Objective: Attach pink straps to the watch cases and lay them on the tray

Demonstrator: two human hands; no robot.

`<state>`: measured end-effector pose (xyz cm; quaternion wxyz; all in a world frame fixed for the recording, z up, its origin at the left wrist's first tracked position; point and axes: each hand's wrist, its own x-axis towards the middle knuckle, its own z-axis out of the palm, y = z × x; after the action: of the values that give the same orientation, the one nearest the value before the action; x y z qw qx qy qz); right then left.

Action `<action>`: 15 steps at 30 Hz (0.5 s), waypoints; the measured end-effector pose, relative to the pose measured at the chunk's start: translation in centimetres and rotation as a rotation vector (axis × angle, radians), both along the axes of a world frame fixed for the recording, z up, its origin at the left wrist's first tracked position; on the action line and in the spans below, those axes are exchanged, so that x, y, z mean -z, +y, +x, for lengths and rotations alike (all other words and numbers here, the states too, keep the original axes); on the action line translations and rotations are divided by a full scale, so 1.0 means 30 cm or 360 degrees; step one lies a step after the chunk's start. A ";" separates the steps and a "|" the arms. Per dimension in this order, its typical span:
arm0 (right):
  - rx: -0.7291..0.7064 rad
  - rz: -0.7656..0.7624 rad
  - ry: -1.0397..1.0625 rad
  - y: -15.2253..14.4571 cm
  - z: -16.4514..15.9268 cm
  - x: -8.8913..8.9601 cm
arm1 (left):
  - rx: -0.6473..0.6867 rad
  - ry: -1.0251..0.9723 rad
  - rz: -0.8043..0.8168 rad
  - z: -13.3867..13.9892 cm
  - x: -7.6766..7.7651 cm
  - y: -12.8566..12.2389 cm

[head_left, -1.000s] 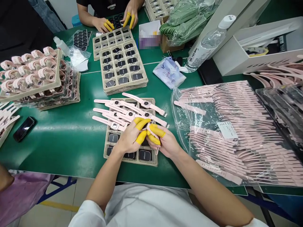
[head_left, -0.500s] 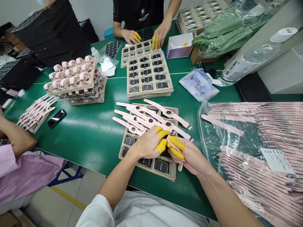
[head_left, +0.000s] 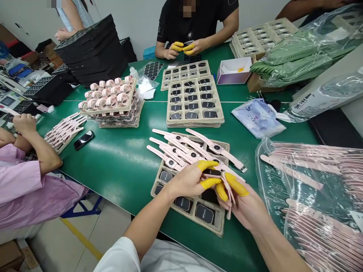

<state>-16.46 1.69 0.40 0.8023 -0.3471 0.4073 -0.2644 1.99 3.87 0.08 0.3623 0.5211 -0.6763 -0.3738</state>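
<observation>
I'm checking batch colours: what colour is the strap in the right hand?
Pale pink; the strap shows best in the head view.

Pink strap (head_left: 228, 187), black watch face (head_left: 212, 172)

The left hand (head_left: 185, 179) covers part of the tray (head_left: 219, 220) beneath it and of the watch (head_left: 212, 172); the right hand (head_left: 244, 201) masks some of the pink strap (head_left: 229, 192). Rightward of that hand, the picture's edge crops the clear bag (head_left: 270, 189) and bottle (head_left: 310, 101).
</observation>
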 end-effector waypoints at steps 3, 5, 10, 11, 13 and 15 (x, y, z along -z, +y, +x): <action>-0.0047 -0.0016 0.0029 0.014 -0.002 -0.021 | -0.0290 0.0348 -0.0171 -0.022 0.020 -0.004; -0.0164 0.0067 0.0053 0.022 -0.009 -0.028 | -0.0415 0.0677 -0.0170 -0.033 0.031 -0.013; -0.0314 0.0185 0.0224 0.025 -0.025 -0.024 | -0.1072 0.1471 0.0040 -0.009 0.029 -0.042; -0.0313 0.0167 0.0270 0.024 -0.026 -0.023 | -0.1184 0.1554 0.0036 0.000 0.024 -0.047; -0.0311 0.0117 0.0351 0.019 -0.027 -0.026 | -0.1297 0.1657 0.0038 0.019 0.014 -0.055; -0.0322 0.0083 0.0409 0.010 -0.031 -0.031 | -0.1441 0.1702 -0.0017 0.044 0.006 -0.061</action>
<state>-17.40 2.00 1.35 0.7750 -0.3963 0.4761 -0.1250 3.30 2.03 -0.09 0.7680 0.4944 -0.1235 -0.3879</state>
